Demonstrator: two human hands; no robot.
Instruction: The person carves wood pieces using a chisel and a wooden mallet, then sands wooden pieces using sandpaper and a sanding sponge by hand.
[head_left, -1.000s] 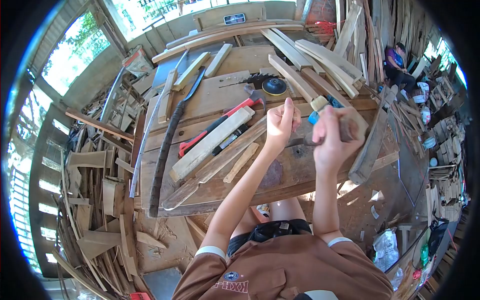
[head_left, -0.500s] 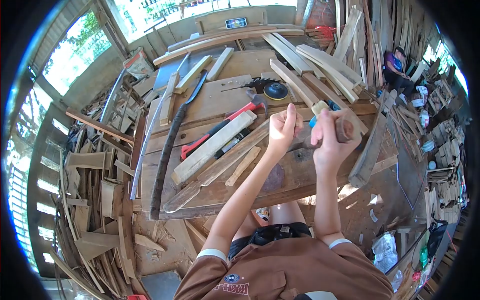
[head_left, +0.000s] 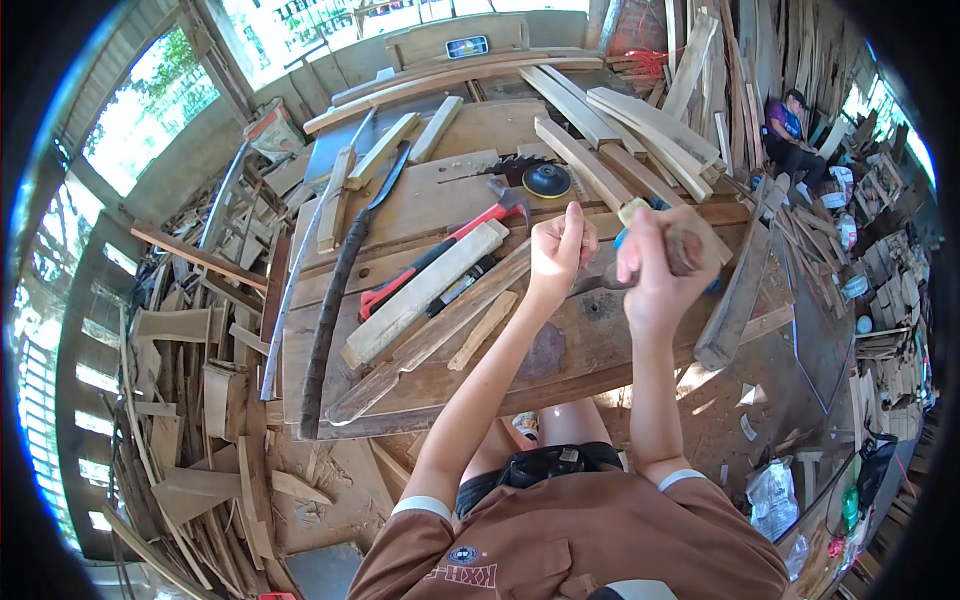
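My right hand is closed around a wooden-handled tool, and the round end of its handle shows above my fingers. A dark, blade-like strip reaches from under that hand toward my left; the rest of the tool is hidden. Beside it, my left hand is closed with the thumb pointing up, and whatever its fingers hold is hidden. Both hands are over the wooden workbench. To their left lie a hammer with a red and black handle, a pale wood strip and a black marker-like tube.
A long-handled blade lies on the bench's left side. Behind my hands are a saw blade, a black disc and several planks. A heavy beam leans at the right edge. Another person sits back right.
My right hand and the wooden handle have risen slightly, and the handle's end has tilted a little. My left hand stays closed near the same place. The view has shifted slightly.
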